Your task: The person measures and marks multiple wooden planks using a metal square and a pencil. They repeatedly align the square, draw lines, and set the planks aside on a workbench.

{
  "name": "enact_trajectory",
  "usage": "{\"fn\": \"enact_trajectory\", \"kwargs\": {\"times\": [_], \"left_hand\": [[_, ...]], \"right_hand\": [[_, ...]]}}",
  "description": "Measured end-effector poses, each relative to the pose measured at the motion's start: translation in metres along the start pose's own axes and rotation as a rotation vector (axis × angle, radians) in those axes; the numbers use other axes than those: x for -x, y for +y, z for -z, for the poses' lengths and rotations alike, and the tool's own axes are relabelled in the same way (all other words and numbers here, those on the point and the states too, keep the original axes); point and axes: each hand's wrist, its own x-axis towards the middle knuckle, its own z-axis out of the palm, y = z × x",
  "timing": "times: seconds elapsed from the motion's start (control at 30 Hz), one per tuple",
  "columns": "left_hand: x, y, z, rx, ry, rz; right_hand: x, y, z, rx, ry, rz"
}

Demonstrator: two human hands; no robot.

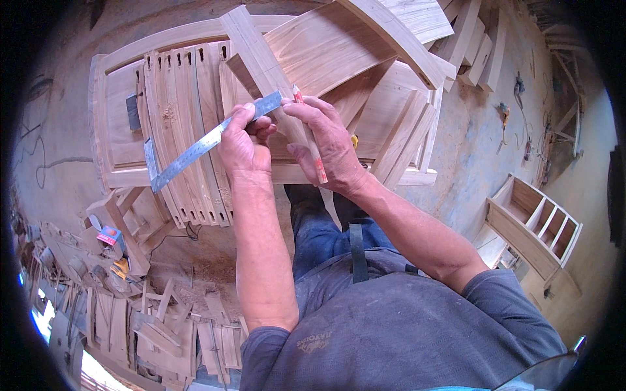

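My left hand (246,140) grips a metal carpenter's square (202,144), its thumb pressed on the long blade and its fingers curled below. One end of the blade lies over a pale wooden board (257,55) that slants up and away from me. The short leg of the square hangs at the far left end. Around the near part of that board bends my right hand (329,140), touching its edge. A red and white pencil (321,171) runs through this hand, showing above the index finger and below the thumb; its middle is hidden.
Under my hands lies a wooden frame (101,124) bearing slotted slats (186,130) and curved panels (326,45). A divided wooden box (531,221) stands at right. Lumber scraps (163,335) lie lower left, near a small blue and red box (111,238). Boards (482,55) lean upper right.
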Motion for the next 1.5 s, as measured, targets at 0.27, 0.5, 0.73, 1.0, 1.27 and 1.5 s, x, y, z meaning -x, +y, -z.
{"fn": "enact_trajectory", "kwargs": {"times": [0.27,0.5,0.73,1.0,1.27,1.5], "left_hand": [[-0.001,-0.001,0.000,-0.011,0.004,0.007],[-0.001,0.001,0.002,-0.020,0.013,0.028],[0.061,0.001,0.010,-0.092,-0.195,-0.100],[0.123,0.010,0.028,0.048,-0.462,0.018],[0.154,0.010,0.024,-0.024,-0.442,-0.083],[0.182,0.010,0.025,-0.176,-0.468,-0.222]], "right_hand": [[-0.007,-0.004,0.006,-0.068,0.006,-0.098],[-0.018,-0.010,0.016,-0.114,-0.023,-0.119],[-0.001,-0.024,0.027,-0.178,0.168,-0.245],[0.026,-0.059,0.064,-0.140,0.054,-0.113],[0.047,-0.080,0.076,-0.672,0.120,-0.413],[0.061,-0.097,0.074,-1.196,0.147,-0.714]]}}
